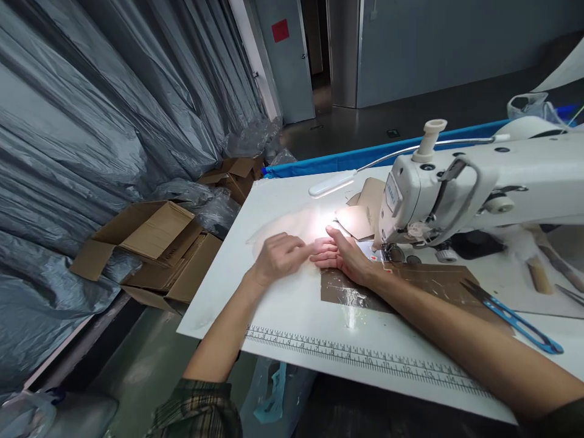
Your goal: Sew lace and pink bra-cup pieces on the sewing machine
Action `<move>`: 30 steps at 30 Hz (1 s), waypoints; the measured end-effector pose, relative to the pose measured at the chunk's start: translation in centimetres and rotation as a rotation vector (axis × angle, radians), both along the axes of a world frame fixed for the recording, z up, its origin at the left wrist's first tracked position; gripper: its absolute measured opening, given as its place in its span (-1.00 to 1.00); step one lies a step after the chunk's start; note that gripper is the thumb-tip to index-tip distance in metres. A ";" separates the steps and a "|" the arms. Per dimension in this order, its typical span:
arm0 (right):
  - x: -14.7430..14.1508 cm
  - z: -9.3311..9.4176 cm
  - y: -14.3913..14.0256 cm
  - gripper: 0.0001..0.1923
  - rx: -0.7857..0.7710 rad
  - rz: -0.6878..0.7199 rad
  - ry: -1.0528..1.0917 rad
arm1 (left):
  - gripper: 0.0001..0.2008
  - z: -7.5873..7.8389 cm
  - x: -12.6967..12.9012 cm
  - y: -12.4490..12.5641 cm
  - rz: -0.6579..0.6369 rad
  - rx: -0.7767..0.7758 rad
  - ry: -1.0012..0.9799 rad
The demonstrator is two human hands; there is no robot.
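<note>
My left hand [283, 255] is over the white table left of the needle, fingers curled and slightly blurred. Its fingertips meet those of my right hand, and what they hold, if anything, is hidden. My right hand [344, 258] lies on its side just left of the presser foot, palm turned left, fingers extended and thumb raised. A pale, smeared sheet of material [269, 230] spreads behind and under my left hand. Beige cut pieces [358, 220] lie beside the head of the white sewing machine [429, 182]. A brown, shiny sheet [335, 289] is under my right wrist.
Blue-handled thread snips [524, 316] lie right of my right forearm. A printed ruler [337, 353] runs along the front edge of the white table [219, 292]. A lamp [332, 182] reaches over the work. Cardboard boxes [157, 234] stand on the left by a silver curtain [91, 140].
</note>
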State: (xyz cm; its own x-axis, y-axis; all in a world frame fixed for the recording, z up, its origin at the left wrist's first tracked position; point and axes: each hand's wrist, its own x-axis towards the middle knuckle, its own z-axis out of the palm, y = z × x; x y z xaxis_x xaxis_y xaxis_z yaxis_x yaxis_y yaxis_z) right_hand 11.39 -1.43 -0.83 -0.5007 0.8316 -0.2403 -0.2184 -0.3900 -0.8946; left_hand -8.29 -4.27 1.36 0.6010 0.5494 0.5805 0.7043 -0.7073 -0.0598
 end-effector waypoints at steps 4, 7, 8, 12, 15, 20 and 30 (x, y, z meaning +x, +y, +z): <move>0.0 0.3 0.2 -0.74 -0.080 -0.018 0.076 | -0.78 -0.2 1.4 -0.3 -0.064 -0.119 -0.103; -0.2 0.3 0.2 -0.90 -0.088 -0.051 0.050 | -0.71 -0.6 0.3 0.2 0.172 -0.201 -0.279; -0.3 0.3 0.2 -0.94 -0.092 -0.069 0.037 | -0.70 -0.8 -0.2 0.5 0.244 -0.236 -0.307; -0.4 1.0 -0.5 -0.81 -0.111 -0.088 -0.017 | -0.74 -1.6 -1.1 1.2 0.374 -0.391 -0.251; 1.1 2.0 -2.0 -0.82 -0.128 0.051 -0.056 | -0.79 -2.0 -0.8 1.4 0.418 -0.429 -0.210; 7.7 2.2 -5.0 -0.74 -0.056 0.575 -0.113 | -0.77 -2.5 -1.1 2.1 0.371 -0.359 -0.196; 16.4 1.1 -4.1 -0.78 0.065 0.409 -0.304 | -0.78 -0.7 -3.7 4.6 0.178 -0.329 -0.003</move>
State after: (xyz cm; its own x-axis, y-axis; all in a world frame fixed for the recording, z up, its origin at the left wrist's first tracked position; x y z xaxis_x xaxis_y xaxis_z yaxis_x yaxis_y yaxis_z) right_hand 27.80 -5.49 0.27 -0.7042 0.6002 -0.3794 0.2139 -0.3302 -0.9194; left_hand -11.99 0.33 0.66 0.4780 0.8024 0.3572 0.8177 -0.5551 0.1527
